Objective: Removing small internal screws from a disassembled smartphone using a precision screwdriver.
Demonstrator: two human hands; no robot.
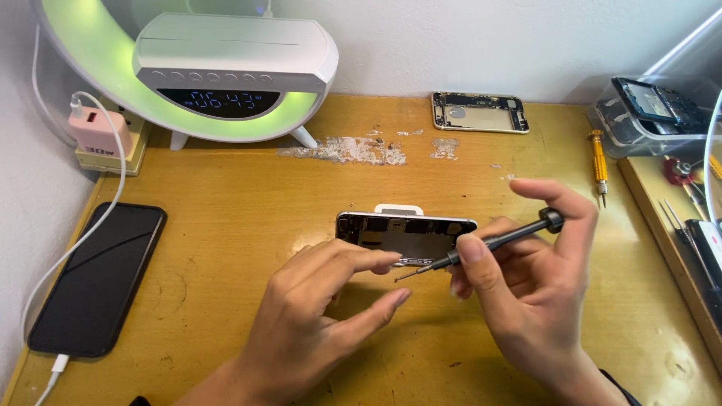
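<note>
Two bare hands work over a wooden desk in the head view. The right hand pinches a slim black screwdriver between thumb and middle finger, with the index finger arched over its round cap; the shaft slants down to the left and its thin tip hangs just off the lower edge of an opened phone chassis. That chassis lies near the middle of the desk, its bare metal inside facing up, with a small white piece showing at its far edge. The left hand holds nothing: its fingers are loosely spread, the index fingertip touching the lower edge of the chassis close to the screwdriver tip, the thumb stretched out below it.

Around them, a black phone lies at the left, plugged into a white cable that runs up to a pink charger on a power strip. A white lamp clock with a green glowing ring stands at the back. A second stripped phone frame lies by the wall, a yellow-handled screwdriver lies at the right, and a clear plastic box holds another opened phone.
</note>
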